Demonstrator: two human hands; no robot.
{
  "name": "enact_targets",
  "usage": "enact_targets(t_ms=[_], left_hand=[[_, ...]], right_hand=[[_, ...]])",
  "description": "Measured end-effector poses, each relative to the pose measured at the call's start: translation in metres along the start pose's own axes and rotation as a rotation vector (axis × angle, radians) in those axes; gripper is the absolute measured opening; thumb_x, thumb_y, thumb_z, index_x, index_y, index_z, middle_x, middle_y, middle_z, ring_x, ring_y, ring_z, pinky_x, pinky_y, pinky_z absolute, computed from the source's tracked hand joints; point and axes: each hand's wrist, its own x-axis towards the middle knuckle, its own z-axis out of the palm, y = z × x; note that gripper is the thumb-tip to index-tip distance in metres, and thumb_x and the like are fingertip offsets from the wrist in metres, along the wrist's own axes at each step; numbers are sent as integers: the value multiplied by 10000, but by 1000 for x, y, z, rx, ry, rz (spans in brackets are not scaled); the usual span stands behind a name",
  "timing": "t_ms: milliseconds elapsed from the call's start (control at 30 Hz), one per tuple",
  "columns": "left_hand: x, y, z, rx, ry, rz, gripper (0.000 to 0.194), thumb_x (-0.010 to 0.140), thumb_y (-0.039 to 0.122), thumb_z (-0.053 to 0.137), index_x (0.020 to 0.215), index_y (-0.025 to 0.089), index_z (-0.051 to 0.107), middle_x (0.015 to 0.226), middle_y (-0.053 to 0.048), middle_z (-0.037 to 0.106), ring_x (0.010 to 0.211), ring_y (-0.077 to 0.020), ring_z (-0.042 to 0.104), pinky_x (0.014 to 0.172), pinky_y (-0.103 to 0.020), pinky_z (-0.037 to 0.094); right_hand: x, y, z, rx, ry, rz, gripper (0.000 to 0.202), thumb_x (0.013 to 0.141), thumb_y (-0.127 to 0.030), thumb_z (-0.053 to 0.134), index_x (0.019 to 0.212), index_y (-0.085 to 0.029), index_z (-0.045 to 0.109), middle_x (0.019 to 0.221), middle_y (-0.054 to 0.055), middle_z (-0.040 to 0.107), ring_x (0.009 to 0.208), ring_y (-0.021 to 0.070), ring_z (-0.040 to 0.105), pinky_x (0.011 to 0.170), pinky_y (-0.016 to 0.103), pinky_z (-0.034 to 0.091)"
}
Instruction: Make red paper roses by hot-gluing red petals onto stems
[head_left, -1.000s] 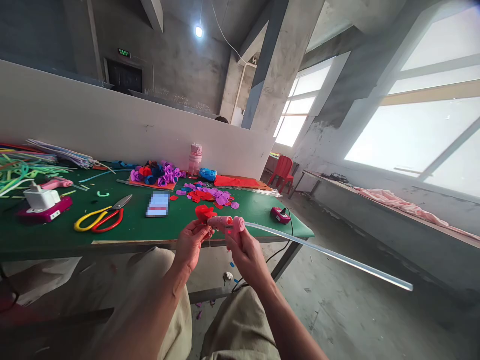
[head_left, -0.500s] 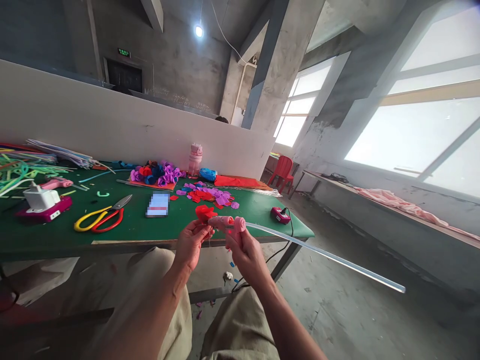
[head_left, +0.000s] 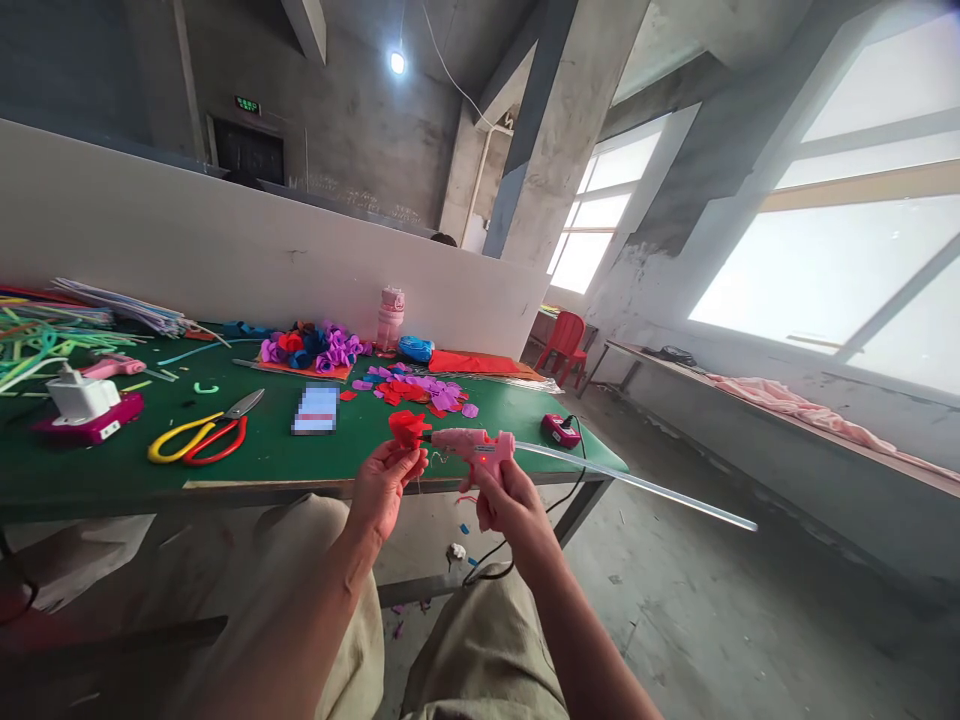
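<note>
Red flower (head_left: 409, 428) pinched in L hand (head_left: 384, 486), prob. to steady it; R hand (head_left: 513, 502) grips glue gun (head_left: 469, 445), nozzle (head_left: 427, 437) twd petals.

Pink glue gun (head_left: 478, 448) points sideways at red flower (head_left: 407, 428)

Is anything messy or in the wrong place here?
Yes, a bit. Under the green table, a white crumpled scrap, blue bits and purple bits lie on the floor. They look dropped, because similar colourful petals are up on the tabletop.
</note>
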Motion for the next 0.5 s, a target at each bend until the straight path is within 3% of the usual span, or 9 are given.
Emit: enact_targets(t_ms=[100,233,300,433,500], left_hand=[[2,1,-2,-30,20,-21,350,512,226,846,812,150,681,735,-33,724,670,-125,665,694,-252,509],[4,3,-3,-56,36,-29,354,507,238,853,804,151,680,719,-30,719,648,-117,659,675,-234,508],[3,4,-3,-52,33,-25,341,514,229,850,802,155,682,723,-27,718,650,-114,656,668,-228,507],[2,5,-3,-42,23,-19,313,545,209,836,815,154,689,746,-30,719,674,-111,652,674,-225,503],[2,5,-3,-39,19,-19,301,558,205,830,819,153,689,751,-33,719,684,-115,652,678,-230,503]], right_hand=[[11,4,-9,151,22,75,324,788,-500,576,872,-188,557,565,-35,560,383,64,399,388,202,269],[44,19,-30,275,-11,114,344,726,-484,634,893,-192,560,766,15,643,406,68,452,391,218,341],[64,30,-44,184,9,147,306,733,-451,618,867,-182,562,789,27,637,453,76,478,427,224,399],[102,57,-72,-75,58,235,184,733,-305,641,716,-139,563,591,5,566,458,88,487,487,242,461],[118,70,-81,-178,80,267,175,767,-274,632,737,-108,586,644,34,598,526,117,546,550,278,501]])
